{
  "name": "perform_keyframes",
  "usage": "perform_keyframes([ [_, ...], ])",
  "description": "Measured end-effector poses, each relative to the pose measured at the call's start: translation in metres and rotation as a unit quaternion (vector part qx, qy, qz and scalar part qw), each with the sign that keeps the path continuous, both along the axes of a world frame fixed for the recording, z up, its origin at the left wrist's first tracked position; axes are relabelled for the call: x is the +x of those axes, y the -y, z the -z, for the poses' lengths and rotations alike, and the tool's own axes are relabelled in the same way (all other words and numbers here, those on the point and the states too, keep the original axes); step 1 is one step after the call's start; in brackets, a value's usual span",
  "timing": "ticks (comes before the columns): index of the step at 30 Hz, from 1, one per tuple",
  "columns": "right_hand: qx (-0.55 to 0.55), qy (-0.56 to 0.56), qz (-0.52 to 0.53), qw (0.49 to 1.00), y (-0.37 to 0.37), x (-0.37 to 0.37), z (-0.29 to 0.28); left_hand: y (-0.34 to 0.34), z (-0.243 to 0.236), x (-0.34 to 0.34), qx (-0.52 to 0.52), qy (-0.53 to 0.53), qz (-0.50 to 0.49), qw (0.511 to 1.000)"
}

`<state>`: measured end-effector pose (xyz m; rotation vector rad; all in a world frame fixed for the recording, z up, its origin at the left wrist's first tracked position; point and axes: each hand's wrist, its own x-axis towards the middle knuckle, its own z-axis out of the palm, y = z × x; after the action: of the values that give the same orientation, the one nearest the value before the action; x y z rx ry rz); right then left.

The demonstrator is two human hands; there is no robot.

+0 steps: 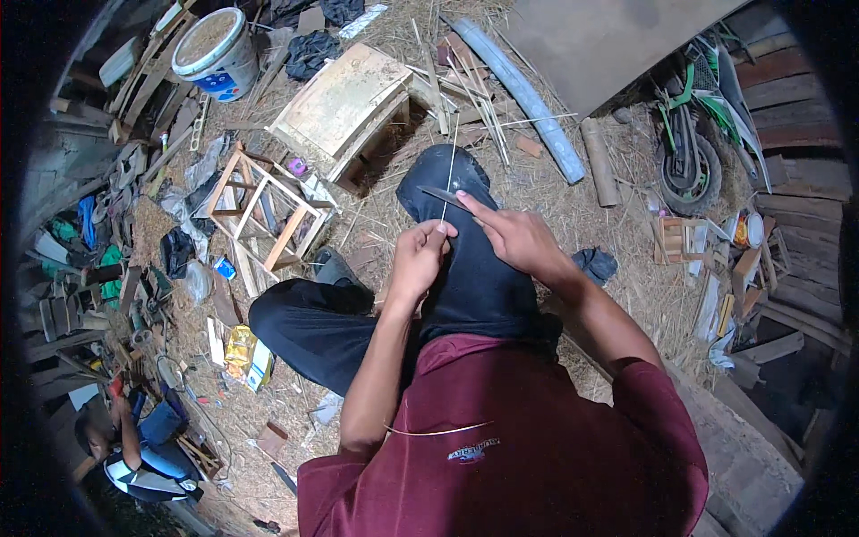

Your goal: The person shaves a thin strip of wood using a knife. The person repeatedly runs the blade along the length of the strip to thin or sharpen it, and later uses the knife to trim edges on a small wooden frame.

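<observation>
My left hand (419,261) is closed on a thin pale stick, pinching it between thumb and fingers above my right thigh. The stick (454,154) points away from me past my knee. In my right hand (521,240) is a knife, its dark blade (440,193) lying across the stick just beyond the left fingers. The right fingers stretch along the back of the blade, and the handle is hidden in the hand. A thin curved strip (438,432) lies on the front of my maroon shirt.
Ahead stands a wooden block-like bench (344,103), with thin sticks (479,116) and a grey pipe (528,103) to its right. A wooden frame (268,210) sits at left, a bucket (213,55) behind. Another person (143,456) is at lower left; a motorbike wheel (691,174) is at right.
</observation>
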<state>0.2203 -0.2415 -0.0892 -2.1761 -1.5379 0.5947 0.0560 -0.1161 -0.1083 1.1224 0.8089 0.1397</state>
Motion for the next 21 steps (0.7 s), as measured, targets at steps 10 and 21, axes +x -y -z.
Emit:
perform_keyframes([
  [10, -0.01, 0.084, -0.007, 0.996, 0.006, -0.006, 0.001, 0.009, 0.0, -0.018, 0.012, -0.007, -0.019, 1.0],
  [21, 0.012, 0.11, 0.003, 0.994, 0.002, -0.01, 0.002, 0.008, 0.0, -0.029, 0.02, -0.024, -0.014, 0.999],
])
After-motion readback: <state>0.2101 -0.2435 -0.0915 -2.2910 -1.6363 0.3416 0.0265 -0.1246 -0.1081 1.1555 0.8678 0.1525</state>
